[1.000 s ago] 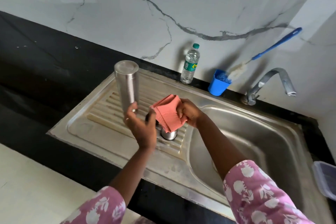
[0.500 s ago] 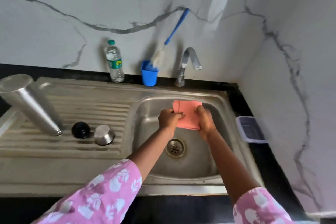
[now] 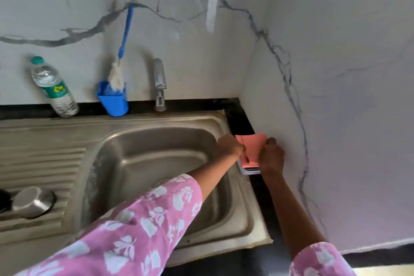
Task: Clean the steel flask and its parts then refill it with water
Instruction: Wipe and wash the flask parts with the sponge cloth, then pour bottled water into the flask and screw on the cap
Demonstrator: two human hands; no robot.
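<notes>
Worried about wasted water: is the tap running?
Off, as far as visible: no stream falls from the tap into the sink.

Sink basin [image 3: 139,163] is lying open on its left and back; the left arm's sleeve [image 3: 139,219] is crossing its front right. Bottle [image 3: 53,87], blue cup [image 3: 114,102] with brush [image 3: 125,33], and tap [image 3: 159,84] are lining the back edge. Steel cap [image 3: 33,201] is sitting on the drainboard [image 3: 44,163]. Both hands are crowding the narrow table [image 3: 240,123] strip against the right wall [image 3: 336,96].

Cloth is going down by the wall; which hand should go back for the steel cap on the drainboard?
Left, probably. The left hand is nearer the steel cap; the right hand is against the wall.
</notes>
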